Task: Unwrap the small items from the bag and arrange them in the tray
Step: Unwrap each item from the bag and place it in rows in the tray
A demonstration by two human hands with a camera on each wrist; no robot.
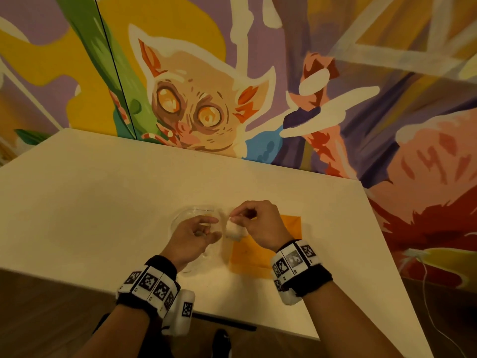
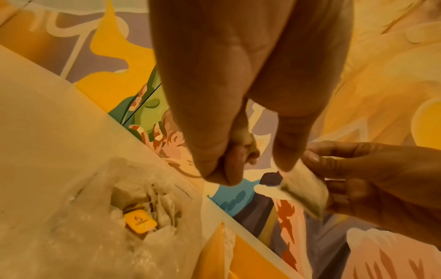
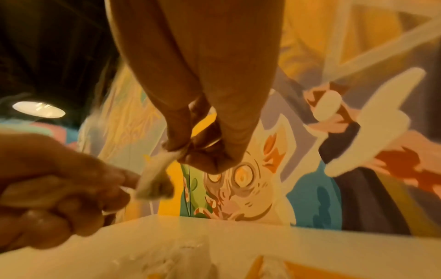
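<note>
A clear plastic bag (image 1: pixel 192 211) lies mid-table; in the left wrist view the bag (image 2: pixel 78 217) holds several pale wrapped sachets and a yellow tag (image 2: pixel 140 222). Right of it lies the flat orange tray (image 1: pixel 291 224). My right hand (image 1: pixel 236 218) hovers over the gap between them and pinches the top of a small white sachet (image 1: pixel 234 231), which hangs from its fingertips (image 3: pixel 171 149). My left hand (image 1: pixel 211 228) is just left of the sachet (image 2: pixel 307 190), above the bag, fingers curled round a pale scrap of wrapper (image 2: pixel 247 142). The two hands are a finger's width apart.
The white table (image 1: pixel 103 202) stands against a painted mural wall; its right edge runs diagonally close to the tray. A white cable (image 1: pixel 428 301) hangs beyond that edge. A dark strip (image 1: pixel 227 322) lies along the near edge.
</note>
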